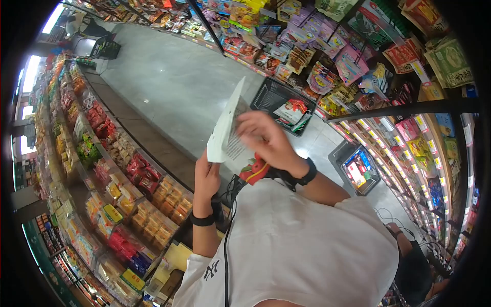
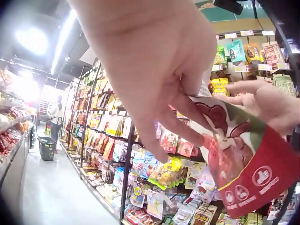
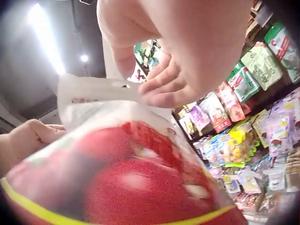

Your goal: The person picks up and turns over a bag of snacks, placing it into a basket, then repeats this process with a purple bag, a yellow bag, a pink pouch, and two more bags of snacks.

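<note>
A white and red snack bag (image 1: pixel 223 134) printed with large red fruit (image 3: pixel 136 187) is held up in front of the chest. My left hand (image 1: pixel 207 179) grips its side; in the left wrist view that hand (image 2: pixel 154 70) has its fingers over the printed face (image 2: pixel 234 154). Close to the bag's other side is my right hand (image 1: pixel 268 140), its fingers loosely bent. The right wrist view shows the right hand (image 3: pixel 183 56) above the bag's pale top, with nothing between thumb and fingers.
Two dark baskets stand on the floor to the right, one with a red and white packet (image 1: pixel 294 110), the other with a lit screen (image 1: pixel 358 166). Shelves of packaged snacks (image 1: pixel 337 46) rise on the right; bins of sweets (image 1: pixel 138 171) line the left. Another person (image 1: pixel 411 261) is at lower right.
</note>
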The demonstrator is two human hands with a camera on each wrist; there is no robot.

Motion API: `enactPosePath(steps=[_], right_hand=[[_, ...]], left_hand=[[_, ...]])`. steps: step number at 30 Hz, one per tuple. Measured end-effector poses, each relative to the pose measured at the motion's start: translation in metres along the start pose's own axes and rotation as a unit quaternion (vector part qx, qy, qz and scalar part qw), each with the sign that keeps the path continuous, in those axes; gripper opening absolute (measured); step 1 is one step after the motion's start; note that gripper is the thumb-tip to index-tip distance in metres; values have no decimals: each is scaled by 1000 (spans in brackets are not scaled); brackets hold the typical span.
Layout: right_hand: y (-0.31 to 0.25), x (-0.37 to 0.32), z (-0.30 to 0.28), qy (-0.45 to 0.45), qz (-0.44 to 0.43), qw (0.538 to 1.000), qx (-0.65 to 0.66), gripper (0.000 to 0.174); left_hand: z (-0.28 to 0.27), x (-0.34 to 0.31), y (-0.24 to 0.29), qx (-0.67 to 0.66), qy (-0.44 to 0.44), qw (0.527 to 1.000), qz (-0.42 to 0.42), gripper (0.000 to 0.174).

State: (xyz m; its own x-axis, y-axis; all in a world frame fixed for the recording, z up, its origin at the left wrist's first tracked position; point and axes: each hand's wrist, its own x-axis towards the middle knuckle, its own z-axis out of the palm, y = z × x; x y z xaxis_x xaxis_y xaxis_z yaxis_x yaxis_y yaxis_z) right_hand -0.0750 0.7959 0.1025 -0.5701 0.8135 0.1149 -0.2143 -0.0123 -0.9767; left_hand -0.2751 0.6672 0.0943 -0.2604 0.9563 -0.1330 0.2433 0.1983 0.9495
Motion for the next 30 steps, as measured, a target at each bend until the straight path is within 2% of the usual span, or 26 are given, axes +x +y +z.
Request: enactPosePath(steps=[2, 3, 5, 6, 7, 8, 9, 12, 15, 17, 19, 21, 24, 27, 28, 29, 30], right_hand=[[15, 4, -15, 98, -46, 985, -138, 51], [21, 7, -23, 146, -69, 959, -231, 53], [23, 10, -31, 121, 20, 973, -198, 53], [35, 11, -33, 98, 44, 991, -82, 51], [29, 11, -29, 87, 93, 991, -45, 49], [23, 10, -20, 73, 142, 987, -7, 48], [18, 11, -11, 56, 192, 979, 29, 47], [17, 39, 23, -26, 127, 991, 20, 39], [9, 68, 54, -39, 126, 990, -44, 31], [19, 85, 72, -47, 108, 990, -74, 29], [15, 100, 92, -65, 121, 986, -98, 30], [13, 110, 116, -68, 97, 986, -115, 27], [12, 118, 139, -77, 57, 984, -149, 26], [17, 117, 147, -93, 87, 979, -160, 31], [17, 119, 149, -109, 58, 973, -194, 36], [12, 117, 154, -123, 79, 977, -157, 42], [5, 116, 164, -112, 50, 984, -131, 44]], left_hand=[[-12, 6, 0, -18, 12, 999, 28, 30], [-16, 11, 0, -31, 16, 998, 46, 30], [-30, 20, 5, -89, 6, 996, 1, 32], [-35, 24, 5, -136, -6, 990, -23, 33], [-44, 29, 4, -183, -18, 982, -46, 35], [-56, 33, -7, -177, -49, 982, -54, 42], [-66, 35, -6, -185, -50, 980, -57, 43], [-90, 37, -2, -178, -31, 982, -61, 45], [-124, 33, 8, -97, 46, 993, -47, 46], [-143, 31, -7, -89, 52, 993, -54, 45], [-159, 30, -14, -165, 61, 984, -9, 43], [-175, 29, -18, -212, 69, 974, 37, 43], [-201, 34, -26, -194, 74, 977, 37, 46], [-217, 42, -27, -160, 82, 983, 42, 47], [-223, 45, -26, -143, 87, 985, 44, 47], [-226, 47, -25, -123, 86, 988, 41, 48], [-227, 50, -24, -105, 83, 990, 38, 49]])
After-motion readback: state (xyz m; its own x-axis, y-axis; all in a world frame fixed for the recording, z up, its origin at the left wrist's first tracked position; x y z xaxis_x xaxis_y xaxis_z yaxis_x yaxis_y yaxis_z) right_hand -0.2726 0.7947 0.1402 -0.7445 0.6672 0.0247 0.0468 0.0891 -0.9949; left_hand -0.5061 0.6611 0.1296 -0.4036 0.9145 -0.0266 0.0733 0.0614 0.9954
